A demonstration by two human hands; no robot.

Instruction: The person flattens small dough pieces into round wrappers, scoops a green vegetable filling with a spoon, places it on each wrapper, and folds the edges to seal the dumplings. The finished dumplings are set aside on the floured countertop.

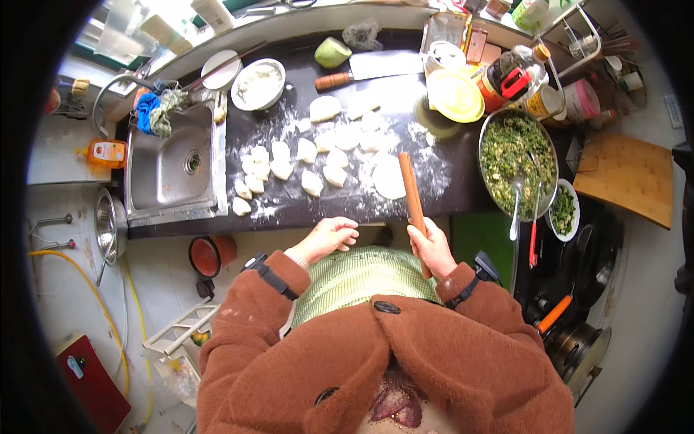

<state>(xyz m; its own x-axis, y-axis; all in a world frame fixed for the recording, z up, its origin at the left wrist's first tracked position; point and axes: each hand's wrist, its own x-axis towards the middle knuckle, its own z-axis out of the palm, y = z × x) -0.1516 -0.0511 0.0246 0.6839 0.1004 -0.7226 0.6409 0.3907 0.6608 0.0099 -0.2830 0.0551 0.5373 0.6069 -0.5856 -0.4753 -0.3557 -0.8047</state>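
Observation:
In my right hand (432,247) is a reddish-brown wooden rolling pin (414,198), gripped near its lower end. Its upper end slants over the right edge of a flat round of dough (386,178) on the floured dark countertop (293,214). My left hand (331,237) hovers empty just off the counter's front edge, fingers loosely bent and partly apart. Several small lumps of dough (312,183) lie across the flour to the left of the round. Larger dough pieces (325,108) sit farther back.
A steel sink (173,199) is set into the left side. Behind the dough are a bowl of flour (259,81), a cleaver (379,66) and a cut green vegetable (332,52). At right stands a large bowl of chopped green filling (504,142), spoons inside, near a wooden board (623,173).

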